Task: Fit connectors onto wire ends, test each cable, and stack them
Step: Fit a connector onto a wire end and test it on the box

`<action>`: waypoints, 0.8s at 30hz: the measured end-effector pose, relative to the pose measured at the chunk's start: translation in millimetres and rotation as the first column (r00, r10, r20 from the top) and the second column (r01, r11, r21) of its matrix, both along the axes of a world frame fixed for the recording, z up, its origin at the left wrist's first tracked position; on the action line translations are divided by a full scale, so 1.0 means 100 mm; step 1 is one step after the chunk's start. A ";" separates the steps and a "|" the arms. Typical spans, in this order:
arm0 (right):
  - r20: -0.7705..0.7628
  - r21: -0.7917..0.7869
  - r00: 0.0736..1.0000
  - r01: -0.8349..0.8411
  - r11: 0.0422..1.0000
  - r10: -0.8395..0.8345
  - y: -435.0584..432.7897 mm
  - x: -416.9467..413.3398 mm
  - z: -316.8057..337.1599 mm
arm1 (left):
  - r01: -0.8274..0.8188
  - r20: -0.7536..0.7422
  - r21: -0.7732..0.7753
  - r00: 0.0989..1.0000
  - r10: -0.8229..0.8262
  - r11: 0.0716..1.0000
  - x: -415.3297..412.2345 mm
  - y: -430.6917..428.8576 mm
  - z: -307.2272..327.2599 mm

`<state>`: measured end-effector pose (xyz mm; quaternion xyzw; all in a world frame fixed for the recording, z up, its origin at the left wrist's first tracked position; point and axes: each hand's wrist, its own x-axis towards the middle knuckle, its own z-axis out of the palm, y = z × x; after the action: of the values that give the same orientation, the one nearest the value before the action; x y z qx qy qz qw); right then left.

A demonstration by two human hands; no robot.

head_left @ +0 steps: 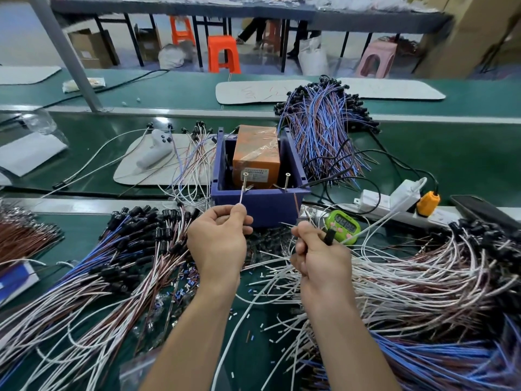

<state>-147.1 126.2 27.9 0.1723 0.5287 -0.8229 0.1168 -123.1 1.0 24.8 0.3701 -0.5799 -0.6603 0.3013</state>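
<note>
My left hand (218, 238) pinches a white wire end (243, 193) and holds it up against the left screw post (244, 179) of the tester. My right hand (315, 255) grips a brown wire end (296, 203) that points up toward the right screw post (287, 180), and a black connector (329, 235) sticks out of its fingers. The tester is an orange box (256, 153) standing in a blue bin (262, 204). Cables with black connectors lie piled at the left (135, 238), at the right (439, 272) and behind the bin (324, 122).
A green timer (342, 225) sits just right of my right hand, beside a white power strip (394, 198) with an orange plug. Small loose sleeves and cut wire bits (180, 292) litter the green mat between my arms. A white pad (158, 162) with a few cables lies left of the bin.
</note>
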 end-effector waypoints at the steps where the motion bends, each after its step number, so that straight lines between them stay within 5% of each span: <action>1: -0.006 0.017 1.000 -0.008 1.000 0.009 -0.02 0.00 0.00 | 0.002 0.000 -0.006 1.000 -0.002 1.000 0.00 0.00 0.00; 24: -0.099 0.029 0.994 0.041 0.999 -0.038 -0.07 -0.01 0.03 | 0.010 -0.039 0.015 0.999 -0.009 1.000 0.03 -0.03 0.02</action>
<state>-148.2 118.9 31.1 0.1439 0.5430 -0.8242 0.0714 -120.2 -2.3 26.5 0.3566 -0.5706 -0.6732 0.3067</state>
